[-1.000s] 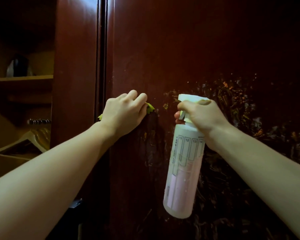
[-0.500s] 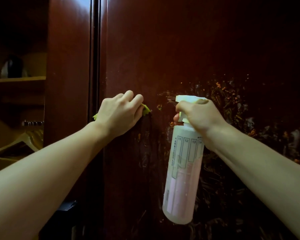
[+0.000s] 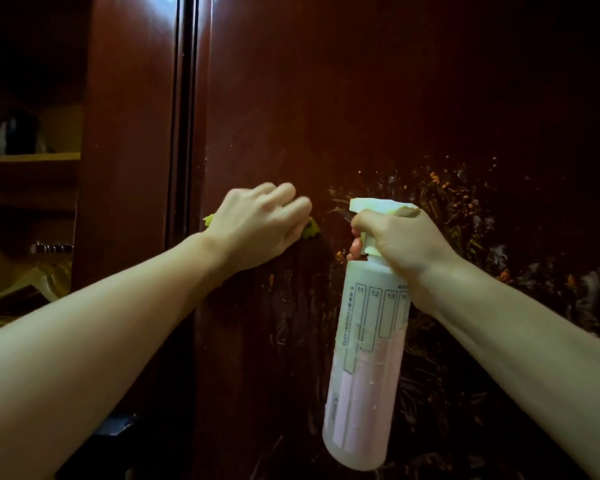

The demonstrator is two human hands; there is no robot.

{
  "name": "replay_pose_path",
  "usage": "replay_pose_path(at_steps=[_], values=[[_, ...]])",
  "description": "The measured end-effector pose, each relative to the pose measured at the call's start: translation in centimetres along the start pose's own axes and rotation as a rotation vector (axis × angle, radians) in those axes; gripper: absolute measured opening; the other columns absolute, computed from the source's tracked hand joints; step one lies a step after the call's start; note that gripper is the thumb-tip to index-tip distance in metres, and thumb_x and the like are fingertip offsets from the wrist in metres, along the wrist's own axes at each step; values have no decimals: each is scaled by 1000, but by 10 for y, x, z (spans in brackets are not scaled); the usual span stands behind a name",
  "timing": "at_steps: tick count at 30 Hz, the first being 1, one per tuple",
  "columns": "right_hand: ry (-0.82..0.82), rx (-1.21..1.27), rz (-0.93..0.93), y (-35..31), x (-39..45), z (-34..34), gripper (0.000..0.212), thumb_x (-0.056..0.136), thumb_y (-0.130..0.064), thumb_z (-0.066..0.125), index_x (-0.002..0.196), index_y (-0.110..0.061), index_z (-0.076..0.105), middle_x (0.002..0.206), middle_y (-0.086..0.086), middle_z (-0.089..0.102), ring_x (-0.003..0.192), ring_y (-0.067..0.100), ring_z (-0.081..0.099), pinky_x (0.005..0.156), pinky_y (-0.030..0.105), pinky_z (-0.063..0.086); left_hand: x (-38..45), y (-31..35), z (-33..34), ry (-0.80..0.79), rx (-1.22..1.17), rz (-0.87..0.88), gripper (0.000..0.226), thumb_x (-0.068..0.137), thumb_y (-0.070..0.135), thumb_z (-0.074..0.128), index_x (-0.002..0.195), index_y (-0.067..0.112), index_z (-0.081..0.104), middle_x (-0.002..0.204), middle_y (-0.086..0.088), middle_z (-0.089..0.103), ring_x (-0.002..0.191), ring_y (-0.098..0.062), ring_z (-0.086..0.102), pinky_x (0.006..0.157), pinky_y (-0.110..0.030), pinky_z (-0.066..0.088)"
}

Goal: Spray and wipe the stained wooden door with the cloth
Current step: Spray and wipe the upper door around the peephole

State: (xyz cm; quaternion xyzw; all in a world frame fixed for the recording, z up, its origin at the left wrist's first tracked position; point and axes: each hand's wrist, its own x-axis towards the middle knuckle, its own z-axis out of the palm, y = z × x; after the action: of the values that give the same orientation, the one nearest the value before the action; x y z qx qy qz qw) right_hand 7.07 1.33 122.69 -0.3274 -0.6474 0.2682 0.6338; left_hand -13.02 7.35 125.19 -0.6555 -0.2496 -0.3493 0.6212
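With the left hand (image 3: 257, 225) pressing the green cloth (image 3: 310, 230) on the stained door (image 3: 361, 98) mid-frame and the right hand (image 3: 399, 237) gripping the spray bottle (image 3: 368, 341), spraying now could wet the knuckles instead of the stains (image 3: 465, 216) at right.

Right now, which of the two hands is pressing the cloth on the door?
The left hand, spread over the green cloth against the stained door. The right hand grips the spray bottle instead.
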Motion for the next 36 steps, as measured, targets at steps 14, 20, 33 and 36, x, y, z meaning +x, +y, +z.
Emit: replay_pose_path(at_steps=[14, 20, 33, 36], values=[[29, 10, 5, 1, 3, 4, 4, 84, -17, 65, 87, -16, 64, 70, 4, 71, 71, 21, 63, 72, 38, 51, 21, -16, -3, 67, 70, -228, 22, 98, 32, 44, 92, 15, 56, 82, -5, 57, 66, -30, 61, 45, -28, 34], [16, -46, -6, 5, 5, 3, 3, 80, -16, 63, 78, -14, 61, 64, 5, 66, 64, 21, 61, 67, 37, 51, 2, 1, 4, 19, -61, 151, 21, 95, 28, 48, 82, 14, 57, 72, -2, 53, 54, -22, 52, 41, -26, 35], [51, 23, -28, 1, 4, -9, 7, 85, -12, 62, 78, -13, 62, 64, 5, 66, 62, 18, 62, 61, 30, 51, 21, -6, 8, 93, 3, -162, 21, 94, 30, 47, 87, 11, 53, 75, -2, 51, 58, -24, 53, 45, -25, 27], [65, 25, -33, 2, 4, -8, 2, 83, -13, 63, 81, -12, 63, 67, 5, 68, 65, 20, 64, 65, 34, 54, 11, -9, 3, 49, -17, -77, 20, 93, 31, 48, 88, 12, 52, 76, -3, 51, 58, -24, 54, 45, -24, 28]])
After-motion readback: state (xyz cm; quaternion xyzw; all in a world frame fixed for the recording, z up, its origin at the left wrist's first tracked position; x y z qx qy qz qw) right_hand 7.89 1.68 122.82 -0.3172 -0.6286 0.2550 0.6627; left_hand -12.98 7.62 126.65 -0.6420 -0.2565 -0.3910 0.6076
